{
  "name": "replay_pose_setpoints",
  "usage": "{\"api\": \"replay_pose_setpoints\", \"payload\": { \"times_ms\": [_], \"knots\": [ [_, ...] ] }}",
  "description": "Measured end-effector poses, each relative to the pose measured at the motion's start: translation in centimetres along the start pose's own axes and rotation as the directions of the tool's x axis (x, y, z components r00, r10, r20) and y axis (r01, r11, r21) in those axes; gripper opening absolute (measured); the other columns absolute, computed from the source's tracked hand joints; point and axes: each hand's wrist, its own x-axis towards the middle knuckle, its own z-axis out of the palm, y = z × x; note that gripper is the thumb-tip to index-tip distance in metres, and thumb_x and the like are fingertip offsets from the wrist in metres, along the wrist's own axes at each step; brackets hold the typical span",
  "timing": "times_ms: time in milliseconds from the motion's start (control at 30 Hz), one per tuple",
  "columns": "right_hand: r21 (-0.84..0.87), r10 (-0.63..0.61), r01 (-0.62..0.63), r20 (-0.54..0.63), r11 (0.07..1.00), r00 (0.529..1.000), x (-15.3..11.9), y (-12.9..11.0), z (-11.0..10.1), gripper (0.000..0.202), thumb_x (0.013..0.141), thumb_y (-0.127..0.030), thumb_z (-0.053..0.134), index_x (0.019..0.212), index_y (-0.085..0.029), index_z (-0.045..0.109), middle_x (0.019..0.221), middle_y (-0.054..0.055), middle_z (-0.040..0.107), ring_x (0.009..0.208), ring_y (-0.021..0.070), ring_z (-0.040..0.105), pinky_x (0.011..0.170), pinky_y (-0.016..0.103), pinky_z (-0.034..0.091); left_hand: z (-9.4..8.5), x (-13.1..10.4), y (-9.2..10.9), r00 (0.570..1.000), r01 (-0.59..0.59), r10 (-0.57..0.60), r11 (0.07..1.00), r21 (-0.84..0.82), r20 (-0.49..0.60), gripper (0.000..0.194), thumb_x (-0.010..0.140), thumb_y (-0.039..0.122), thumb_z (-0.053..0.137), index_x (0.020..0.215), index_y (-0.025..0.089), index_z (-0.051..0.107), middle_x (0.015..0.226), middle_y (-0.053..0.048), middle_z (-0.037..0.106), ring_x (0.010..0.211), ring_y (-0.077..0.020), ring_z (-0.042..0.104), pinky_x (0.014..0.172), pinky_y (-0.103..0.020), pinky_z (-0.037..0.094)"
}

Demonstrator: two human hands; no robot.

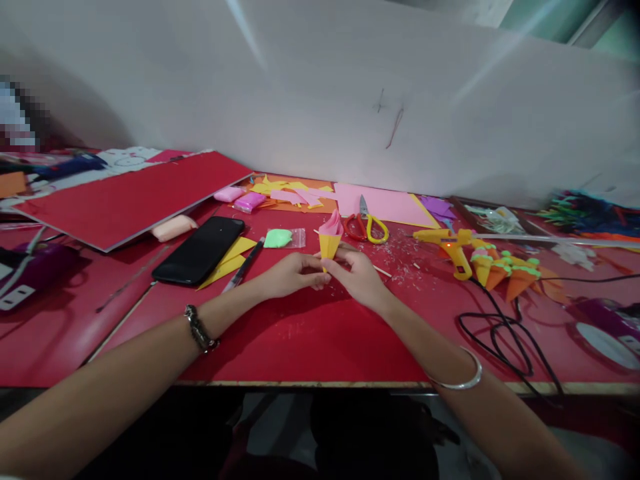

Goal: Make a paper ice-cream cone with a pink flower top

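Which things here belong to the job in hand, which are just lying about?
Job, as I read it:
yellow cone, between left hand and right hand
orange cones, green trim
green lump, similar colour
glue gun, light on
scissors
pink sheet

Likely just lying about:
phone
pen
red board

A black phone [200, 250] lies near a pen [244, 265] on the red table [40, 353]; a large red board [145, 197] rests beyond; a thin loop [395, 128] hangs on the wall [250, 93].

The yellow cone [329, 247] partly hides the right hand [366, 276]; the left edge crops a purple device [53, 270].
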Motion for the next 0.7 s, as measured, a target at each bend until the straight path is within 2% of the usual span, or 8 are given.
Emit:
{"api": "replay_pose_setpoints", "payload": {
  "times_ms": [133,233,333,500,700],
  "knots": [
    [0.097,0.046,-0.047,0.008,0.994,0.999,0.0,-0.03,0.07,0.026,0.081,-0.034,0.043,0.088,-0.016,0.06,0.087,0.006,0.061,0.077,0.0136,0.057,0.071,0.026,0.044,0.14,0.14,-0.11,0.993,0.118,-0.117,0.986,-0.116,0.015,0.023,0.077,0.03,0.051,0.079,0.009,0.06,0.069,-0.004,0.063,0.057,-0.0079,0.058,0.058,-0.02,0.048],
    [0.11,0.063,-0.064,0.016,0.992,0.998,0.04,-0.14,0.02,0.023,0.077,-0.032,0.049,0.086,-0.015,0.061,0.085,0.006,0.062,0.076,0.0138,0.057,0.071,0.026,0.044,0.17,0.17,-0.16,0.99,0.138,-0.135,0.978,-0.158,0.028,0.024,0.076,0.031,0.052,0.077,0.008,0.06,0.067,-0.005,0.063,0.054,-0.0082,0.058,0.057,-0.02,0.049],
    [0.092,0.064,-0.066,0.024,0.994,0.998,0.01,-0.06,-0.02,0.023,0.073,-0.032,0.056,0.086,-0.014,0.062,0.087,0.006,0.061,0.079,0.0144,0.056,0.073,0.027,0.044,0.12,0.16,-0.32,0.993,0.117,-0.114,0.979,-0.165,0.028,0.025,0.077,0.032,0.052,0.074,0.008,0.06,0.065,-0.004,0.063,0.054,-0.0081,0.058,0.057,-0.02,0.049],
    [0.186,0.106,-0.11,0.029,0.976,0.994,-0.07,0.51,-0.08,0.024,0.073,-0.035,0.056,0.087,-0.016,0.063,0.08,0.003,0.061,0.07,0.0121,0.056,0.067,0.025,0.044,0.1,0.12,-0.41,0.999,0.019,-0.021,0.998,-0.064,-0.031,0.023,0.078,0.029,0.05,0.075,0.009,0.061,0.068,-0.005,0.064,0.054,-0.0071,0.058,0.056,-0.018,0.047],
    [0.229,0.096,-0.104,0.045,0.968,0.994,-0.03,0.25,-0.15,0.017,0.072,-0.031,0.057,0.076,-0.016,0.064,0.066,0.0,0.06,0.061,0.0105,0.054,0.06,0.023,0.043,0.17,0.06,-0.32,1.0,0.0,0.0,1.0,-0.001,-0.021,0.027,0.08,0.03,0.046,0.076,0.009,0.062,0.069,-0.006,0.065,0.053,-0.0084,0.057,0.054,-0.02,0.046]
  ]
}}
